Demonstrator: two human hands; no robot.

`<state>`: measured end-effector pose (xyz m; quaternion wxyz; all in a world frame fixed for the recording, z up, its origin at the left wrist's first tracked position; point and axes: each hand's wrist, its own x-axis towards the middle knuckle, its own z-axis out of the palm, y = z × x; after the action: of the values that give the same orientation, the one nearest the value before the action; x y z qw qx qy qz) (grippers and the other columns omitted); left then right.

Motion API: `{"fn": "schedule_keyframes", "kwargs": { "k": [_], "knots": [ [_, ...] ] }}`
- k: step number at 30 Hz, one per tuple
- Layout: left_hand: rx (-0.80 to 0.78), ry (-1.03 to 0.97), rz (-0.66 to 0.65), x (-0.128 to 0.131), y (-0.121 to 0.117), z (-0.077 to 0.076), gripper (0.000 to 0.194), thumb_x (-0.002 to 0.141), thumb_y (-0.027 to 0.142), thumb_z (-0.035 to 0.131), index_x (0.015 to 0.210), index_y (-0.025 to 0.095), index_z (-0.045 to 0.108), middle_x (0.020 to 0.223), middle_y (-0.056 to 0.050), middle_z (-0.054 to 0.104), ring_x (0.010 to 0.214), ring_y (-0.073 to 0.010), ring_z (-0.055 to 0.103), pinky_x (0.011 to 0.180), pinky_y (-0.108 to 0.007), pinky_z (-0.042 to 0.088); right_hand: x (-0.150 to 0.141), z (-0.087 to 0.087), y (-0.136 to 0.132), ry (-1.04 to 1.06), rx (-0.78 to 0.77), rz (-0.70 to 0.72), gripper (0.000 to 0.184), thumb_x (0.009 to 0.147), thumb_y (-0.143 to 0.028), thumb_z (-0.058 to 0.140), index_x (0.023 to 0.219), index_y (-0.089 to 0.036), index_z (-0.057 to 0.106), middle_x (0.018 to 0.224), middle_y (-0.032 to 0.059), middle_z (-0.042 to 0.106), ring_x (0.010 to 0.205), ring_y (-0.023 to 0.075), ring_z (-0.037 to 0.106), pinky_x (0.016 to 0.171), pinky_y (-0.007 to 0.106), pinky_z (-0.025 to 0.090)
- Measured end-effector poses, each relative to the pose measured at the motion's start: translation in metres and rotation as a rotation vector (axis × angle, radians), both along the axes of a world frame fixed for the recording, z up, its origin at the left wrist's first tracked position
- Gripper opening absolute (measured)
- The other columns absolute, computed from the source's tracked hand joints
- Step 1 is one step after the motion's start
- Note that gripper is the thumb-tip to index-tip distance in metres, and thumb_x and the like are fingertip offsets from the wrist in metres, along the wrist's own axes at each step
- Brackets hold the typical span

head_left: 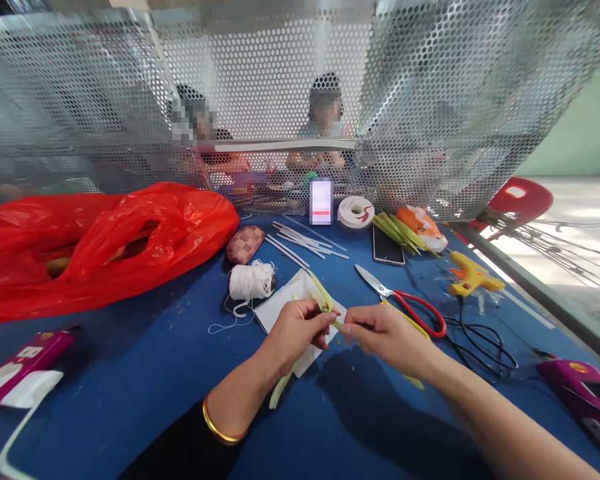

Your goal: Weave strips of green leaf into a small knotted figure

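Note:
My left hand (303, 328), with a gold bangle at the wrist, pinches a yellow-green strip (322, 291) above a white sheet (285, 300). The strip looks folded or looped at my fingertips; its exact shape is too small to tell. My right hand (380, 333) is closed in a pinch on the same strip, just to the right of the left fingers. Beneath my left hand, another yellow-green strip end (280, 390) hangs down. Scissors with red handles (420, 308) lie beyond my right hand, and a further strip (405, 317) lies partly under that hand.
A white thread spool (250, 281), checkered pouch (245, 245), white sticks (305, 240) and red plastic bag (170, 220) are on the left. Rightward are a ribbon roll (356, 212), phone (387, 245), and yellow glue gun (473, 275) with its cord. Two people sit behind the perforated screen (265, 80).

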<state>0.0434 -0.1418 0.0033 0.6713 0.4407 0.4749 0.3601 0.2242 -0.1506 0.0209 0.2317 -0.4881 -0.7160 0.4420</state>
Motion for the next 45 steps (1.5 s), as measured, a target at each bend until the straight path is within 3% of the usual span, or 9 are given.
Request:
{"fn": "schedule_keyframes", "kwargs": {
  "k": [5,8,13,19,25,29,32,36,45],
  "knots": [
    [0.043,0.005,-0.22,0.004,-0.008,0.001,0.026,0.07,0.037,0.072,0.076,0.014,0.064,0.052,0.006,0.048,0.044,-0.0075,0.045,0.045,-0.022,0.045,-0.001,-0.004,0.003,0.002,0.437,-0.183,0.019,0.085,-0.036,0.061,0.094,-0.021,0.069,0.097,0.0076,0.064,0.087,0.0206,0.059,0.065,0.029,0.046],
    [0.003,0.008,-0.271,0.008,-0.013,-0.002,0.026,0.072,0.038,0.07,0.068,0.015,0.059,0.053,0.004,0.051,0.044,-0.0078,0.046,0.044,-0.022,0.045,-0.004,-0.011,0.006,0.167,0.314,-0.133,0.012,0.081,-0.032,0.064,0.081,-0.021,0.071,0.099,0.0074,0.065,0.097,0.0225,0.06,0.083,0.036,0.047],
    [-0.09,0.022,-0.28,0.013,-0.016,-0.006,0.027,0.075,0.039,0.066,0.085,0.013,0.068,0.057,0.004,0.053,0.043,-0.0072,0.047,0.044,-0.022,0.045,-0.012,-0.014,0.002,0.416,-0.123,-0.169,0.019,0.074,-0.035,0.069,0.073,-0.018,0.063,0.08,0.0009,0.06,0.053,0.0098,0.05,0.048,0.026,0.041],
    [-0.099,0.073,-0.334,0.013,-0.016,-0.009,0.025,0.072,0.036,0.069,0.076,0.012,0.071,0.051,0.003,0.053,0.041,-0.0073,0.047,0.044,-0.022,0.043,-0.02,-0.02,-0.002,0.432,0.08,-0.228,0.013,0.076,-0.028,0.066,0.068,-0.019,0.059,0.074,-0.0006,0.06,0.059,0.0119,0.053,0.052,0.025,0.044],
    [-0.12,-0.071,-0.177,0.007,-0.012,-0.001,0.04,0.072,0.049,0.071,0.085,0.011,0.072,0.06,-0.001,0.06,0.047,-0.0077,0.051,0.049,-0.021,0.043,-0.006,-0.016,0.009,0.257,0.48,-0.252,0.015,0.083,-0.027,0.062,0.096,-0.023,0.069,0.107,0.006,0.067,0.105,0.0221,0.06,0.093,0.035,0.045],
    [-0.128,-0.219,-0.02,-0.005,-0.005,0.011,0.061,0.081,0.067,0.053,0.097,0.011,0.073,0.073,-0.006,0.065,0.061,-0.0118,0.06,0.063,-0.025,0.05,0.013,-0.008,0.019,0.196,0.478,-0.424,0.025,0.09,-0.036,0.053,0.106,-0.022,0.066,0.109,0.0062,0.069,0.105,0.0225,0.061,0.092,0.035,0.045],
    [-0.116,-0.243,0.044,-0.009,-0.002,0.015,0.066,0.082,0.069,0.048,0.098,0.011,0.072,0.075,-0.008,0.067,0.065,-0.0135,0.063,0.068,-0.026,0.05,0.019,-0.003,0.02,0.128,0.312,-0.288,0.027,0.091,-0.042,0.051,0.095,-0.021,0.068,0.094,0.0044,0.071,0.092,0.0218,0.063,0.082,0.033,0.047],
    [-0.058,-0.2,0.065,-0.006,-0.004,0.014,0.044,0.068,0.047,0.077,0.094,0.011,0.071,0.066,-0.001,0.062,0.058,-0.0094,0.057,0.061,-0.022,0.045,0.011,-0.001,0.012,0.015,0.136,0.03,0.023,0.089,-0.041,0.055,0.086,-0.021,0.066,0.081,0.0011,0.069,0.076,0.0181,0.062,0.07,0.028,0.045],
    [0.079,-0.071,0.087,-0.002,-0.001,0.007,0.037,0.064,0.042,0.08,0.078,0.01,0.069,0.059,0.001,0.057,0.054,-0.0084,0.051,0.055,-0.022,0.043,0.002,0.008,-0.002,-0.002,0.05,0.111,0.035,0.094,-0.037,0.046,0.063,-0.02,0.049,0.058,-0.0028,0.052,0.054,0.0115,0.051,0.053,0.023,0.037]
  ]
}}
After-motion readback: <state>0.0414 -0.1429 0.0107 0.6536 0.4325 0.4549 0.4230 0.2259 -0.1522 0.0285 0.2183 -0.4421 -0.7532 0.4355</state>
